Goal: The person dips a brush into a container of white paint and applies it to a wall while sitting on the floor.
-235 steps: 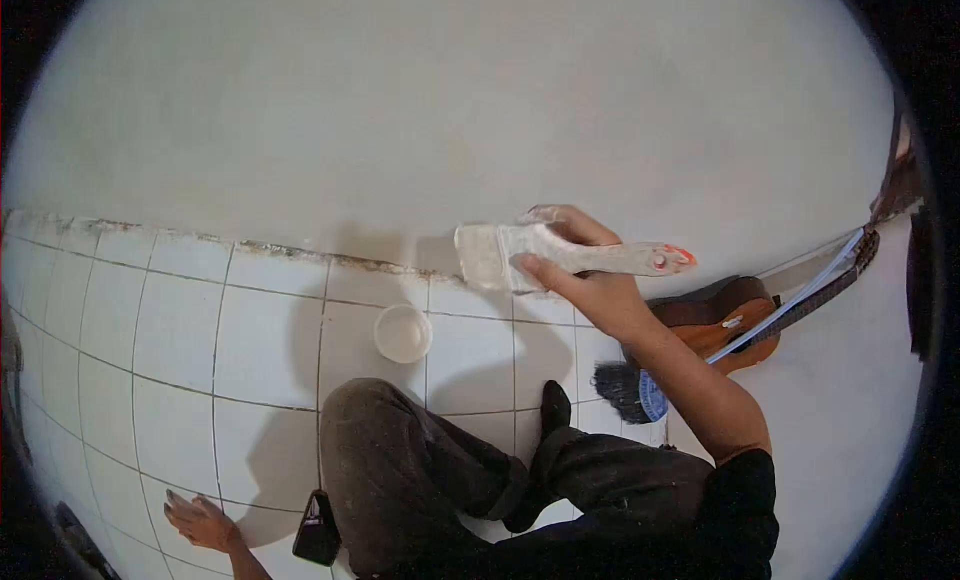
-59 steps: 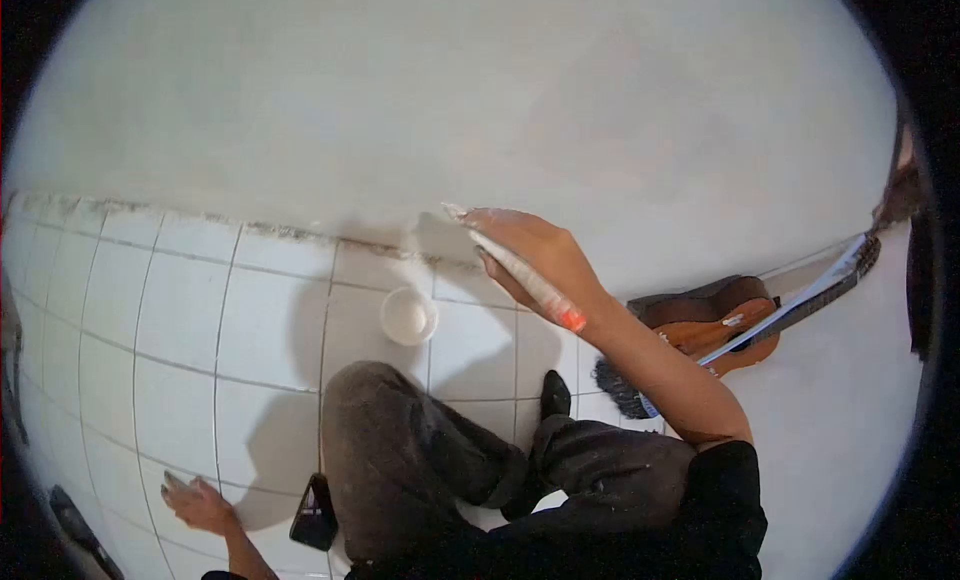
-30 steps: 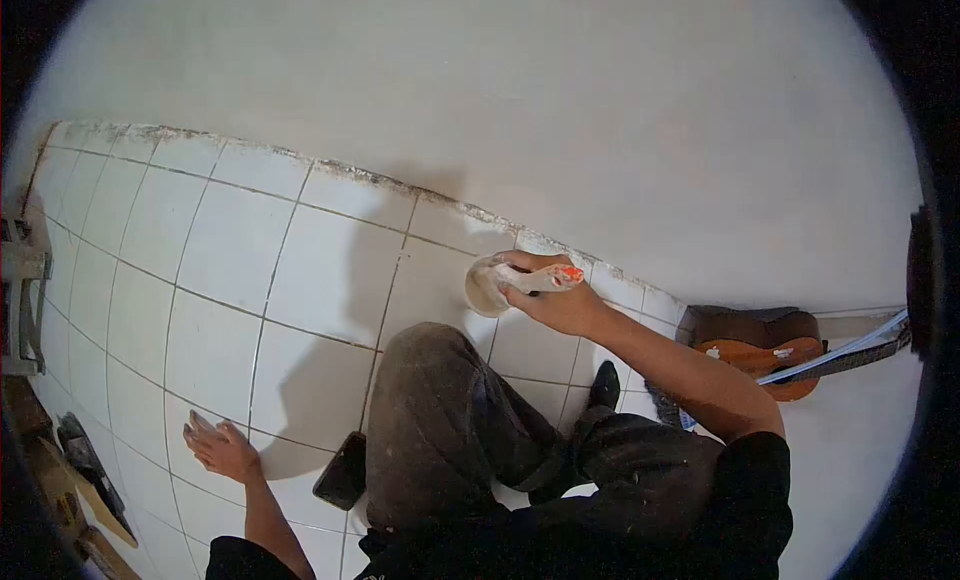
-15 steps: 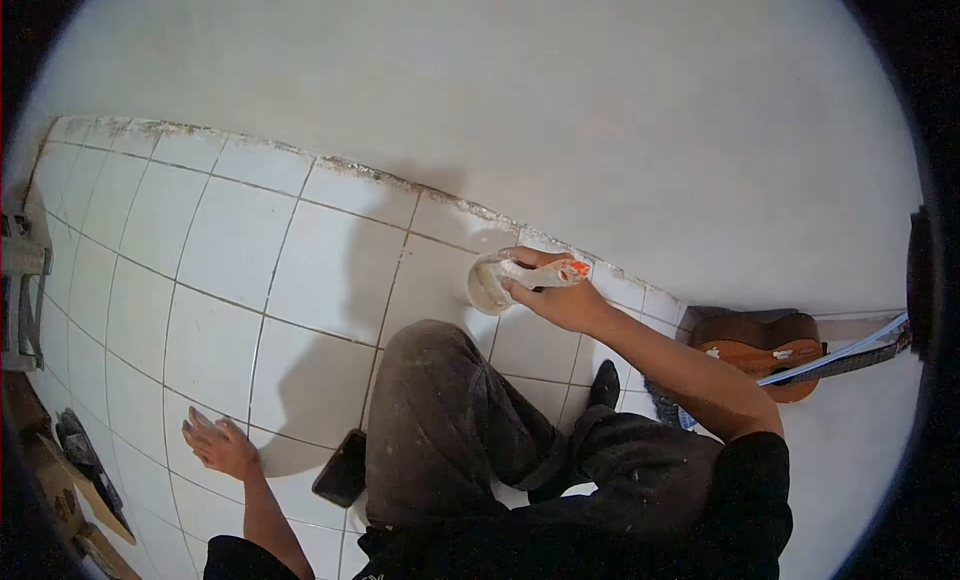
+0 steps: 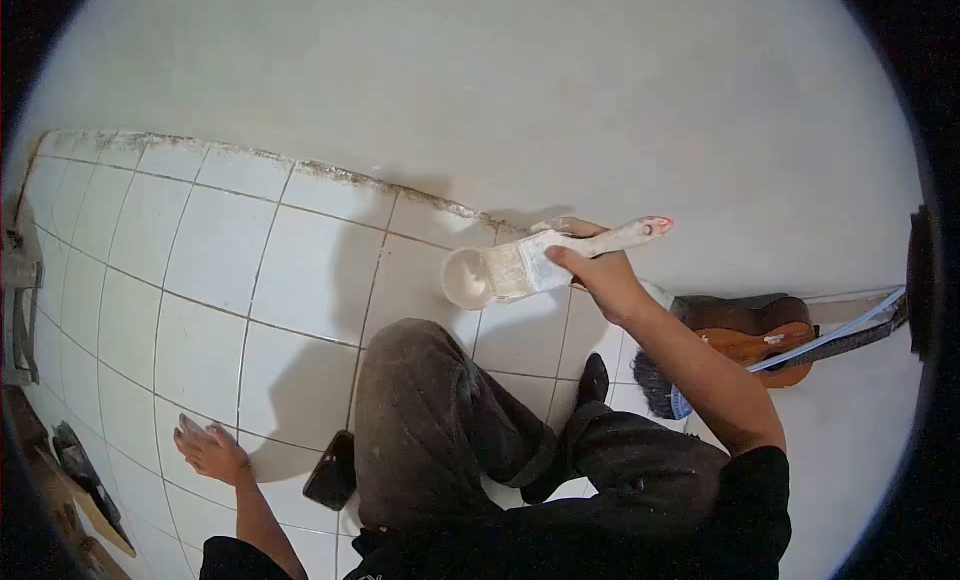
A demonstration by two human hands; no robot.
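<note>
- While the right hand holds the big brush, its thumb presses on the near side of the wide part, where the hairs stop and the handle starts.
- The other fingers of that hand go round the far side of the brush, so it is clamped between them and the thumb.
- The brush hairs stick out past the fingers to the left, and the handle with its red tip pokes out the other way.
- The ends of the hairs are right at the rim of the white cup; I cannot tell if they touch it.
- The cup is on the tile floor, near the floor's edge along the wall, and has creamy white stuff in it.
- The left hand is well apart from the brush, over on the left part of the floor. Its fingers are a bit apart and hold nothing. I cannot tell if they touch the tiles.
- The black phone lies on the floor between the left hand and the bent knee.
- Over on the right, the brown guitar is by the wall, with the blue stick across it and the dark broom hairs beside it.
</note>
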